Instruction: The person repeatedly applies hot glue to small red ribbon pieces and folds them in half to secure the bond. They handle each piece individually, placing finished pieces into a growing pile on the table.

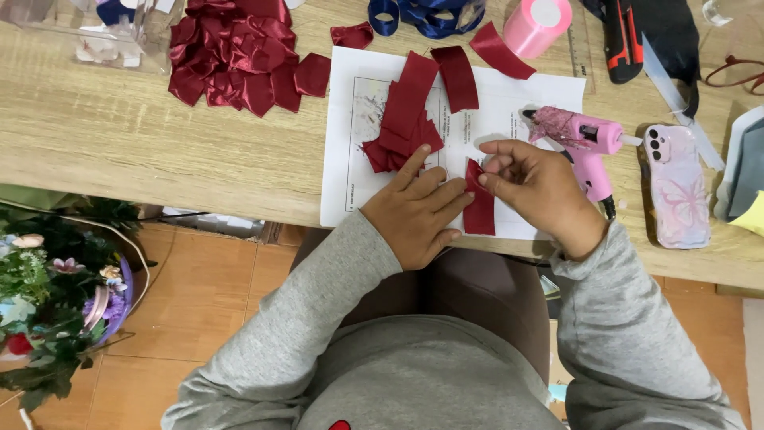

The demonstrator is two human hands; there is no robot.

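Beside the pink glue gun, the right hand has its fingers pinched on a dark red ribbon piece — soft, light, floppy; the left hand presses it flat, fingers together — best held by the edges.

We see an evenly lit, fairly bright scene under soft overhead light. Shadows stay faint, with only a slight one beneath the right hand on the white paper. Satin sheen glints on the heap of red ribbon pieces. Focus holds sharp throughout, and the edges bend slightly.
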